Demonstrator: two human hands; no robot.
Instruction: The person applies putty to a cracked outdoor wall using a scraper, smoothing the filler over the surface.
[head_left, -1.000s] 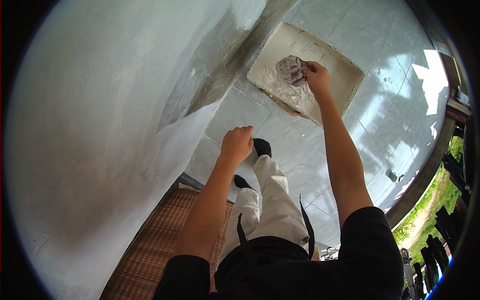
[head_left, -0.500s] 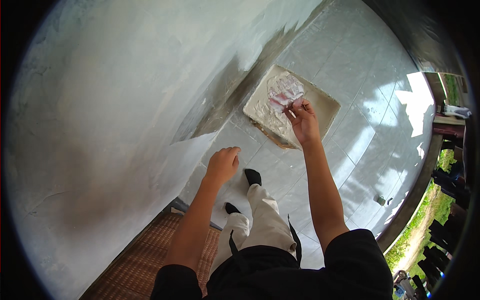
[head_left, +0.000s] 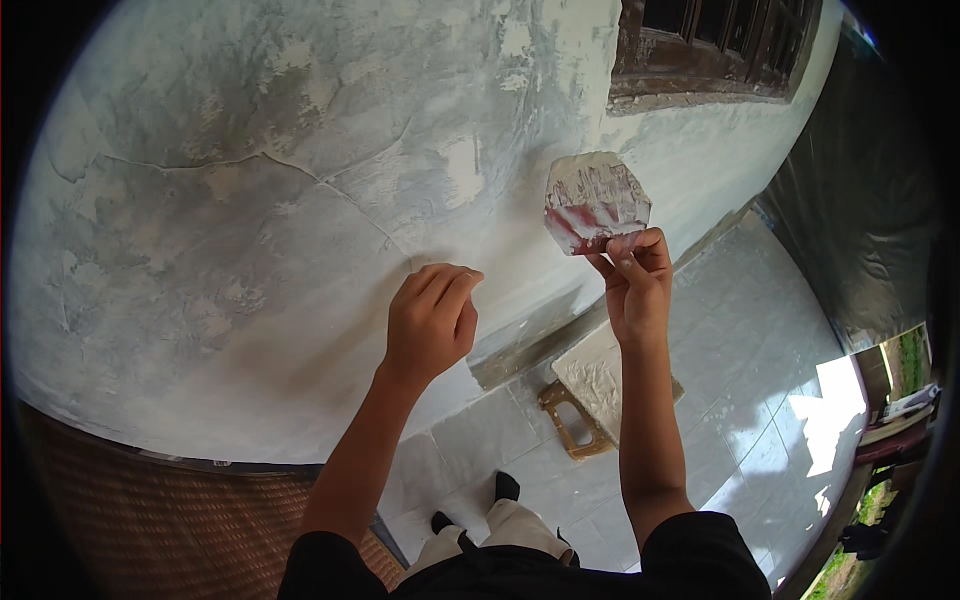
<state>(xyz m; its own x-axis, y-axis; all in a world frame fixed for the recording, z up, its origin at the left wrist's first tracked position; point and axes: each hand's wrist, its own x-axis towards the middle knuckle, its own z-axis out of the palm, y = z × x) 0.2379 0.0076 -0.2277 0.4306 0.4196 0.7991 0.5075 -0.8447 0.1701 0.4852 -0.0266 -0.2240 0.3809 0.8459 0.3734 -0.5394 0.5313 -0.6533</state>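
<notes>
My right hand pinches the lower edge of a flat, many-sided putty scraper between thumb and fingers. The scraper is reddish and smeared with white putty, thickest along its upper part. It is held up in front of the plastered wall, and I cannot tell whether it touches it. My left hand is close to the wall, fingers curled together; its palm faces away, so anything inside is hidden. Below my right forearm stands a shallow tray of white putty, partly covered by that arm.
The tray rests on a brown stool with a slot, on grey floor tiles. A wooden-framed window is set in the wall at the top. Woven matting lies at lower left. A dark sheet hangs at right.
The scraper has come up out of the putty tray in my right hand, to the front of the wall. My left hand is raised toward the wall. The view has tilted up, showing the window.
</notes>
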